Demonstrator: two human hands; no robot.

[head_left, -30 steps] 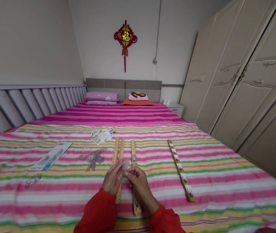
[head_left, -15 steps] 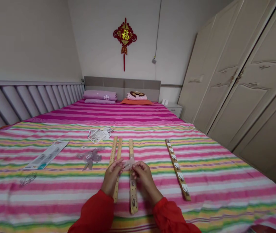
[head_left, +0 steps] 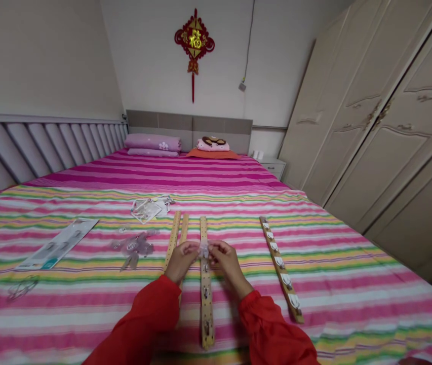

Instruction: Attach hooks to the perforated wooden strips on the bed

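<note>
A perforated wooden strip (head_left: 207,324) lies lengthwise in front of me, with several small metal hooks on clear pads along its near part. At its upper half my left hand (head_left: 181,261) and my right hand (head_left: 226,261) pinch a clear adhesive hook (head_left: 203,248) from either side, fingers closed, the piece against or just over the wood. Partly under my left forearm are two bare perforated strips (head_left: 172,238). To the right rests a wooden strip with white hooks (head_left: 279,262) in a row.
Left of my hands lie a pile of clear adhesive hooks (head_left: 135,246), a long hook package (head_left: 62,243) and thin metal wire pieces (head_left: 23,287). Farther back is a heap of small packets (head_left: 152,208). Everything rests on a striped bedsheet (head_left: 105,324); wardrobes (head_left: 375,132) stand at right.
Both hands have moved slightly up along the middle strip and closer together, bringing the clear hook onto or right over the strip's wood. The view has tilted a little downward.
</note>
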